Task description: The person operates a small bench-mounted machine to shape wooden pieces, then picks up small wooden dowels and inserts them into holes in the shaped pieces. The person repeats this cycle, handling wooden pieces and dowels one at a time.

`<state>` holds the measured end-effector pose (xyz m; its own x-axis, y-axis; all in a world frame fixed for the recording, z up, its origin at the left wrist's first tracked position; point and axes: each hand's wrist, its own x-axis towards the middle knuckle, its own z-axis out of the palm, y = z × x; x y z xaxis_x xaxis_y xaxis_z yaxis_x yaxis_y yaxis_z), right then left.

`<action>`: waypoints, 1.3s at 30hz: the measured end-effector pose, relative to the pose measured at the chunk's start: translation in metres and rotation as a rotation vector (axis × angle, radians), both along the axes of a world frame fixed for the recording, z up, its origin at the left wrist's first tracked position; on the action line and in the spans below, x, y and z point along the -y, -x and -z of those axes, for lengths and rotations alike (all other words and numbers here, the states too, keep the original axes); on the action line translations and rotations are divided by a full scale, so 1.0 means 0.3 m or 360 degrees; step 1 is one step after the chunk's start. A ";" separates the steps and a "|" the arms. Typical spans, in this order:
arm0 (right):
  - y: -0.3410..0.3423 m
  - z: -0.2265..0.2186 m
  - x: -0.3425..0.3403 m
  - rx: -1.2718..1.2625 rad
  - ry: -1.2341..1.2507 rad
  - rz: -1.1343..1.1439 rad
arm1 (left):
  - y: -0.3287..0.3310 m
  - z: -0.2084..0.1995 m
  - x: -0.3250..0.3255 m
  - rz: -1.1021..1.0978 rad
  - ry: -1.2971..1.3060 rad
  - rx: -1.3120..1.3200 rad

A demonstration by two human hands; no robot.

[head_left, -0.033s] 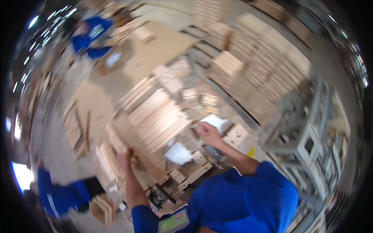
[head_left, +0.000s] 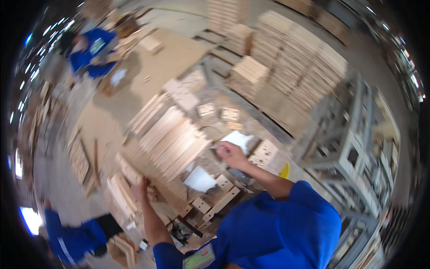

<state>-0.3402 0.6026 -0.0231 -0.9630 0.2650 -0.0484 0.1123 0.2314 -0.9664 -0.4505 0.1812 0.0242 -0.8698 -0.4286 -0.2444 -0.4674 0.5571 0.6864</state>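
My left hand (head_left: 141, 192) is closed around the near end of a pale wooden board (head_left: 127, 168), left of a row of planks. Several light planks (head_left: 172, 141) lie side by side on a stack in front of me. My right hand (head_left: 231, 154) is held with curled fingers by the right ends of these planks. What it holds, if anything, is too small to make out. Beside it lies a white sheet (head_left: 237, 140), and a second white sheet (head_left: 199, 179) rests between my forearms. A drilled wooden block (head_left: 263, 153) sits right of my right hand.
More boards (head_left: 121, 195) are piled beside my left forearm. Small drilled blocks (head_left: 230, 114) lie beyond my right hand. Tall wood stacks (head_left: 300, 58) stand far right, with a grey metal frame (head_left: 349, 152) nearer. Two people in blue work at left, one far (head_left: 96, 51), one near (head_left: 74, 240).
The whole view has shifted slightly left and become sharper. Both hands keep about the same places relative to the planks.
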 end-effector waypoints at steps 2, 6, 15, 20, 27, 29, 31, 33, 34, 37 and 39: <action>-0.024 -0.042 0.031 0.0033 0.0063 0.0012 | -0.034 -0.032 -0.036 -0.0022 0.0318 0.0210; -0.051 -0.095 0.037 -0.0065 0.0164 0.0013 | -0.077 -0.055 -0.121 0.0148 0.0365 0.0158; -0.125 -0.156 0.034 -0.0115 0.0200 -0.0117 | -0.198 -0.113 -0.148 -0.0109 -0.1154 -0.0003; -0.139 -0.209 0.102 -0.0038 0.0457 -0.0330 | -0.375 -0.124 -0.076 -0.0300 -0.1327 -0.0277; -0.155 -0.417 0.362 0.0234 0.0455 -0.1037 | -0.638 -0.168 -0.130 0.0200 -0.1360 -0.0469; -0.149 -0.397 0.450 0.0065 0.0740 -0.1035 | -0.688 -0.177 -0.222 0.0250 -0.1057 -0.0480; -0.148 -0.379 0.500 0.0062 0.0447 -0.1002 | -0.749 -0.203 -0.279 0.0374 -0.0602 -0.0369; -0.136 -0.297 0.532 0.0035 0.0823 -0.0771 | -0.767 -0.233 -0.352 0.0443 -0.0592 -0.0409; -0.138 -0.265 0.549 0.0033 0.1016 -0.0653 | -0.773 -0.249 -0.385 0.0471 -0.0580 -0.0421; -0.179 -0.294 0.493 0.0257 0.1114 -0.0795 | -0.810 -0.218 -0.384 0.0208 -0.1080 -0.0262; -0.191 -0.299 0.446 0.0353 0.1066 -0.0843 | -0.819 -0.180 -0.375 0.0030 -0.1360 -0.0354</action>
